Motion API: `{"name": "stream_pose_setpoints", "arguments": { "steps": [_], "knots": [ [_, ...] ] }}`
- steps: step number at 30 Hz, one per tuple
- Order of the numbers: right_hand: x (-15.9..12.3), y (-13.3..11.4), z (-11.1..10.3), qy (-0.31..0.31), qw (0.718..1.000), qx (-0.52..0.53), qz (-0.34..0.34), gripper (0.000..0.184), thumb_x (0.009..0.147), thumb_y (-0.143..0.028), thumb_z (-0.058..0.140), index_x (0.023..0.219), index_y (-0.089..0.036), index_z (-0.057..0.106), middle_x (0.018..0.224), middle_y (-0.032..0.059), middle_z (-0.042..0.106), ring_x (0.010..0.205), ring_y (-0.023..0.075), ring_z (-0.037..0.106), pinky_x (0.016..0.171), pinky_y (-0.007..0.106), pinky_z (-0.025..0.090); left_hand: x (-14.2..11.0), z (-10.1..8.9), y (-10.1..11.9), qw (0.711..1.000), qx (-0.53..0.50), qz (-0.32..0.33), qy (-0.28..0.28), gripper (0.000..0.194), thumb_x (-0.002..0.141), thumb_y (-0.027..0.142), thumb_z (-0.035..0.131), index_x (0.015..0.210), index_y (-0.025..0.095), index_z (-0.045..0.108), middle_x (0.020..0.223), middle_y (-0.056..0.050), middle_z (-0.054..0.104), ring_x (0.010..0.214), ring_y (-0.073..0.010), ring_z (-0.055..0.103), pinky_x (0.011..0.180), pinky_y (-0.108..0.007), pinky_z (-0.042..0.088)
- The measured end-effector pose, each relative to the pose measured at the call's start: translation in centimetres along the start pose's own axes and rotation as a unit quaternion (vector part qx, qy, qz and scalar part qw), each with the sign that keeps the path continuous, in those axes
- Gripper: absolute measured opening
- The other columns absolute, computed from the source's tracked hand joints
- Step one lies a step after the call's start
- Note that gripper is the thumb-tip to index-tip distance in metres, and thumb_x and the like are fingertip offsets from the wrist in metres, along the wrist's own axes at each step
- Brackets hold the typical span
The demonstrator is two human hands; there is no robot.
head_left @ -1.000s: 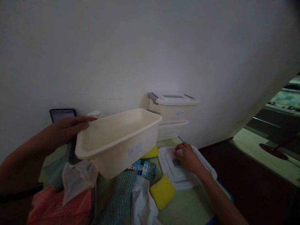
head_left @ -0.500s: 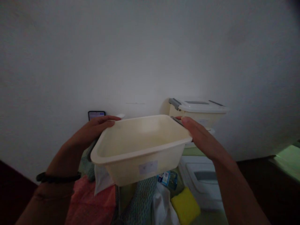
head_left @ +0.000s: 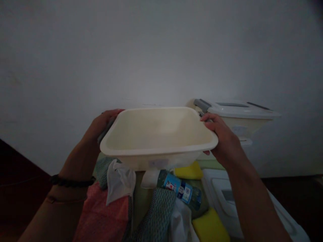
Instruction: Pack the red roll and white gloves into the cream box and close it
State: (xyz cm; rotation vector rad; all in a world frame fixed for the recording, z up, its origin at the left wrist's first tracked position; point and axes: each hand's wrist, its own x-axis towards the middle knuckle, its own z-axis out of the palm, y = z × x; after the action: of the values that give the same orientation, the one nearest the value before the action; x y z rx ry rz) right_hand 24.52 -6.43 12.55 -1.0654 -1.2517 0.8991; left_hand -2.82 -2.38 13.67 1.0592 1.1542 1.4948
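Note:
Between my two hands I hold up a cream plastic storage box [head_left: 158, 149], its lid off and nothing visible inside. My left hand [head_left: 104, 122] is wrapped round the box's left end at a grey latch. On the right end, my right hand [head_left: 222, 137] grips the rim beside the other grey latch. Below the box lie a plastic bottle with a blue label [head_left: 179, 188], a white face mask [head_left: 120, 181], a red cloth [head_left: 103, 215] and a blue-green textured cloth [head_left: 157, 213].
A lidded storage box [head_left: 239, 116] stands against the wall at right. A loose white lid [head_left: 217, 188] lies partly under my right forearm. Two yellow sponges, one in front [head_left: 211, 226], and a white cloth [head_left: 182, 222] lie on the green surface. The wall rises close behind.
The box has risen and is held more level, opening tilted towards me. More of the bottle, mask and a second yellow sponge now shows below it. The phone by the wall is no longer visible.

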Motion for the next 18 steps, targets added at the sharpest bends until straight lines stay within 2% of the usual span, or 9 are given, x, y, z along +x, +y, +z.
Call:
{"name": "stream_pose_setpoints", "arguments": {
  "steps": [3,6,12,16,18],
  "knots": [
    [0.38,0.66,0.62,0.015,1.0,0.016,0.011,0.007,0.079,-0.026,0.051,0.087,-0.025,0.05,0.057,-0.0077,0.044,0.035,0.0071,0.042,0.024,0.017,0.035,-0.04,0.21,0.27,0.999,-0.053,-0.003,-0.01,0.022,0.076,0.016,0.049,0.079,0.013,0.07,0.065,-0.001,0.072,0.054,-0.0126,0.064,0.049,-0.019,0.051],
    [0.64,0.8,0.93,0.027,0.998,0.046,0.032,0.01,0.079,-0.028,0.052,0.089,-0.026,0.051,0.059,-0.0075,0.046,0.035,0.0075,0.042,0.024,0.018,0.036,-0.34,0.14,0.38,0.995,-0.102,0.011,0.001,0.025,0.072,0.008,0.052,0.089,0.013,0.07,0.073,-0.001,0.074,0.056,-0.0117,0.065,0.048,-0.017,0.052],
    [0.71,0.67,0.94,0.022,0.994,0.092,0.057,0.01,0.08,-0.027,0.051,0.09,-0.025,0.051,0.061,-0.0069,0.047,0.036,0.0074,0.042,0.022,0.017,0.035,-0.38,0.4,0.26,0.99,-0.135,0.01,0.024,0.035,0.071,0.001,0.054,0.102,0.01,0.066,0.069,-0.001,0.072,0.055,-0.0123,0.066,0.051,-0.018,0.054],
    [0.44,0.59,1.06,0.032,0.995,0.076,0.058,0.009,0.082,-0.028,0.051,0.091,-0.026,0.052,0.06,-0.0069,0.046,0.035,0.0076,0.041,0.022,0.017,0.034,-0.35,0.53,0.33,0.987,-0.153,0.0,0.044,0.037,0.075,0.003,0.053,0.109,0.013,0.062,0.066,0.001,0.07,0.053,-0.012,0.064,0.048,-0.019,0.052],
    [0.25,0.42,0.99,0.037,0.997,0.054,0.048,0.01,0.082,-0.028,0.05,0.092,-0.026,0.052,0.06,-0.0066,0.046,0.036,0.0078,0.041,0.023,0.018,0.032,-0.48,0.55,0.49,0.983,-0.174,0.009,0.05,0.034,0.076,0.003,0.052,0.106,0.013,0.063,0.064,0.002,0.068,0.051,-0.0107,0.063,0.047,-0.018,0.051]
  ]
}}
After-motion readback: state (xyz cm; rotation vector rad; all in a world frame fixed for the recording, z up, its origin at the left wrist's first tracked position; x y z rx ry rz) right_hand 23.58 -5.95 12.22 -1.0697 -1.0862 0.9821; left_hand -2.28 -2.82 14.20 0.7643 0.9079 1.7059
